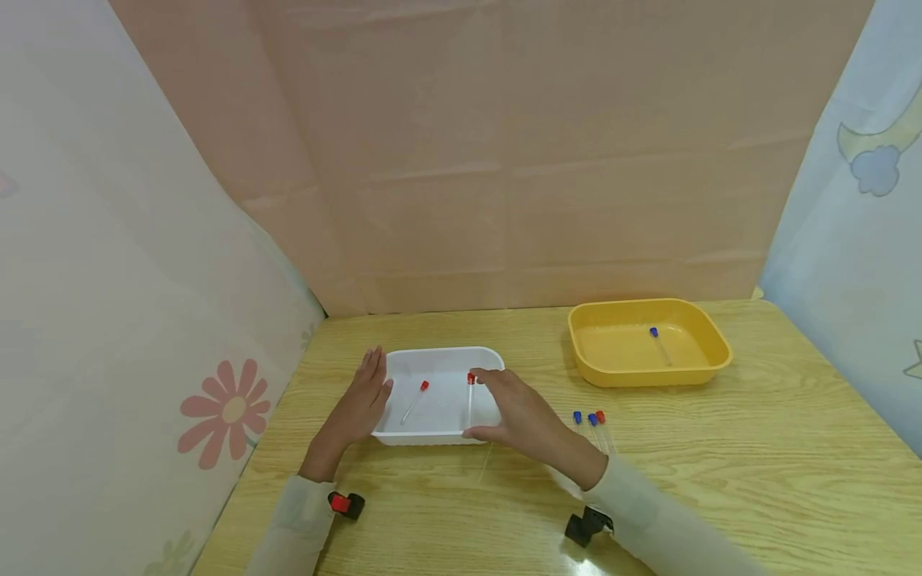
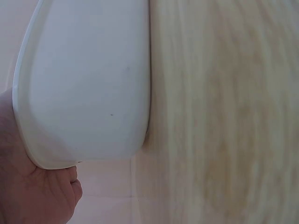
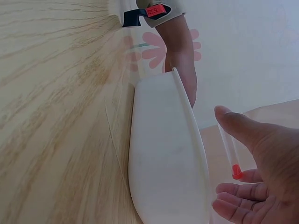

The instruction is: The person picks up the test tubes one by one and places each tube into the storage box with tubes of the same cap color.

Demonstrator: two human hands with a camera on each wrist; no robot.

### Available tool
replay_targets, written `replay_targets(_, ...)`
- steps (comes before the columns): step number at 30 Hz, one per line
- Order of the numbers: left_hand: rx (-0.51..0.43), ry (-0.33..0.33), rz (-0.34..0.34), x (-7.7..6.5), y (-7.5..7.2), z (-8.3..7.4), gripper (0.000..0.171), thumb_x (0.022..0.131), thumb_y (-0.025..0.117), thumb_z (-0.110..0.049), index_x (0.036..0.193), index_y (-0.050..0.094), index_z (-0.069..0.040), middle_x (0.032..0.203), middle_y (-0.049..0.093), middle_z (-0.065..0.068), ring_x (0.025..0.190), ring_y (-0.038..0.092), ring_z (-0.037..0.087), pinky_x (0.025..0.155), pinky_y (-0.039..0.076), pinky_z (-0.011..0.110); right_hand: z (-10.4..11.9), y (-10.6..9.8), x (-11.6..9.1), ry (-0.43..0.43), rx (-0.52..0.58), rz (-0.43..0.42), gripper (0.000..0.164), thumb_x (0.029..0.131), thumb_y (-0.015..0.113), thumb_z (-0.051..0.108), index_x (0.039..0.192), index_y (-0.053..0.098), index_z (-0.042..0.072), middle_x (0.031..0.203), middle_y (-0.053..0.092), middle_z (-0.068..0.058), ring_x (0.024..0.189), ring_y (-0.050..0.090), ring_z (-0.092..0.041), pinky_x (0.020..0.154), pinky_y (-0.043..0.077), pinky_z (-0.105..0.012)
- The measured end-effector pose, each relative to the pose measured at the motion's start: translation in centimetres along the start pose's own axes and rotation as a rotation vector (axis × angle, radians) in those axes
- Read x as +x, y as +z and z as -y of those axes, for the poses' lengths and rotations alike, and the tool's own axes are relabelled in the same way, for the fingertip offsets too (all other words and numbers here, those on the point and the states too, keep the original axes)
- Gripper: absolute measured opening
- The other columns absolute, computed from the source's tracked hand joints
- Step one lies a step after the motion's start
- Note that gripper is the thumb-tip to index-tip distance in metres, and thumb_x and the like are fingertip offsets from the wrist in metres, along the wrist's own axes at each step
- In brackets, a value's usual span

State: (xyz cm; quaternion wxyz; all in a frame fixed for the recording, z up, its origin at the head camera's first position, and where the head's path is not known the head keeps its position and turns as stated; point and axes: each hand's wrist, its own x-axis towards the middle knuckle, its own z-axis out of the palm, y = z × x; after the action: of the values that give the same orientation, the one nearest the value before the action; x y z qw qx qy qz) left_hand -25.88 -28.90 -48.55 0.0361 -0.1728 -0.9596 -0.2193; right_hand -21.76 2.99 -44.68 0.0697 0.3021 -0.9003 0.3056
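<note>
My left hand (image 1: 360,400) holds the left end of a white tray (image 1: 442,438), its thumb over the rim and its fingers along the outside. Inside this tray lies a clear tube with a red cap (image 1: 424,386). Above the tray's right end, my right hand (image 1: 522,416) pinches another red-capped tube (image 3: 229,147) lengthwise, the index finger at the cap and the thumb at the other end. In the right wrist view, the remaining fingers (image 3: 236,200) are loosely bent. The left wrist view shows the tray's outer wall (image 2: 93,84) beside my left hand (image 2: 37,191).
A yellow tray (image 1: 587,372) at the back right contains one blue-capped tube (image 1: 654,332). On the table (image 1: 778,448), beyond my right wrist, lie two blue-capped tubes (image 1: 578,417) and a red-capped tube (image 1: 601,417), partly hidden by the arm. Cloth walls border the table.
</note>
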Motion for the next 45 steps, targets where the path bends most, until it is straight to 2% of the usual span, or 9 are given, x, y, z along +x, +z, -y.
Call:
replay_targets(10,0.001,0.001,-0.001,0.0,0.1,0.1,0.062,0.113,0.032,-0.025,0.158,0.004,0.006,0.168,0.003,0.022,0.155,-0.006,0.036,0.122,0.009,0.057,0.3,0.7,0.7,-0.002,-0.008,0.012,0.088,0.077,0.087,0.049,0.146,0.051,0.006,0.142,0.057,-0.012,0.131,0.054,-0.032,0.104,0.049,-0.049)
replay_targets(17,0.007,-0.005,-0.001,0.0,-0.1,-0.2,0.062,0.112,0.033,-0.024,0.158,0.008,0.009,0.168,0.002,0.021,0.155,-0.001,0.039,0.122,0.011,0.057,0.8,1.1,1.2,0.004,0.003,0.016,0.089,0.077,0.087,0.049,0.146,0.051,0.006,0.141,0.057,-0.014,0.127,0.055,-0.033,0.101,0.05,-0.051)
replay_targets(23,0.003,-0.001,0.0,0.0,-0.1,-0.1,0.062,0.112,0.033,-0.024,0.158,0.008,0.009,0.168,0.003,0.022,0.155,-0.005,0.036,0.122,0.01,0.057,0.8,1.7,1.4,0.026,0.002,0.024,0.091,0.076,0.088,0.049,0.147,0.049,0.006,0.139,0.058,-0.014,0.125,0.057,-0.032,0.097,0.052,-0.05)
replay_targets(38,-0.007,-0.006,-0.005,-0.1,-0.1,-0.2,0.064,0.113,0.028,-0.032,0.158,0.006,0.006,0.168,0.001,0.019,0.155,-0.002,0.04,0.121,0.011,0.06,1.4,2.2,2.2,0.076,0.024,0.052,0.092,0.077,0.086,0.05,0.147,0.049,0.005,0.137,0.06,-0.012,0.125,0.057,-0.03,0.099,0.052,-0.046)
replay_targets(45,-0.02,0.0,-0.006,-0.2,-0.1,-0.1,0.064,0.113,0.026,-0.032,0.158,0.006,0.008,0.168,0.0,0.022,0.155,-0.006,0.038,0.12,0.01,0.062,1.5,2.7,2.7,0.049,0.02,0.031,0.091,0.077,0.086,0.05,0.146,0.05,0.003,0.136,0.061,-0.012,0.126,0.056,-0.03,0.101,0.051,-0.044)
